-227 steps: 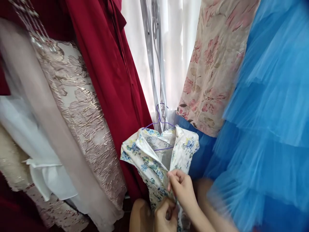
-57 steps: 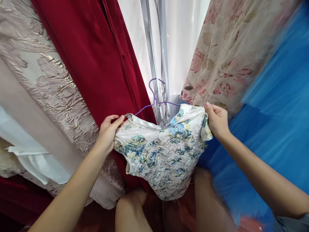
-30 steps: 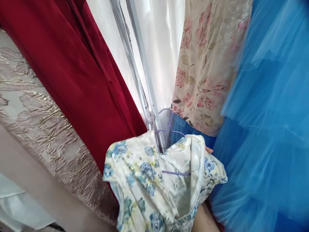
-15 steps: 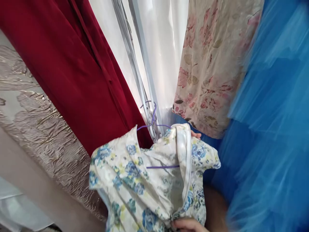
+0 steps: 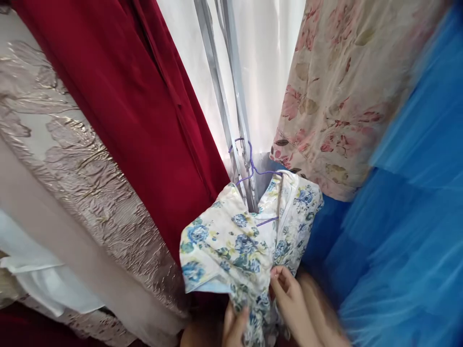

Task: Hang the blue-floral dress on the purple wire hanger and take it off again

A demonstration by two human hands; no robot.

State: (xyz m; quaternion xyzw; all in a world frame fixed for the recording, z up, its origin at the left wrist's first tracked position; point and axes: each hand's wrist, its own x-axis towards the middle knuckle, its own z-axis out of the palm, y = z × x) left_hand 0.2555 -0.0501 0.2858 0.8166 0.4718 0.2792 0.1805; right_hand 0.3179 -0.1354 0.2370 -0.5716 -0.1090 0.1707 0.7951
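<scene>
A white dress (image 5: pixel 217 231) with blue and yellow-green flowers hangs on a thin purple hanger (image 5: pixel 252 159). Its neck opening runs down to a narrow slit with a pale edge. At the lower end of that slit, thumb and fingers of my right hand (image 5: pixel 289 299) pinch the cloth; a small fastener there, if any, is too small to make out. Lower and further left, my left hand (image 5: pixel 234 324) is closed on the dress at waist height, slightly blurred, with the cloth between thumb and fingers.
Grey metal uprights (image 5: pixel 237 96) stand behind the hanger, before a white curtain (image 5: pixel 267 62). Around them hang a dark red garment (image 5: pixel 144 115), a beige floral cloth (image 5: pixel 336 106), blue tulle (image 5: pixel 405 231) and embossed pinkish fabric (image 5: pixel 112 207). White cloth (image 5: pixel 54 279) shows at lower left.
The dress now sits further right and looks smaller, its opening drawn narrower. Fingers behind its right shoulder are gone from there. Both hands now show at the dress's lower part.
</scene>
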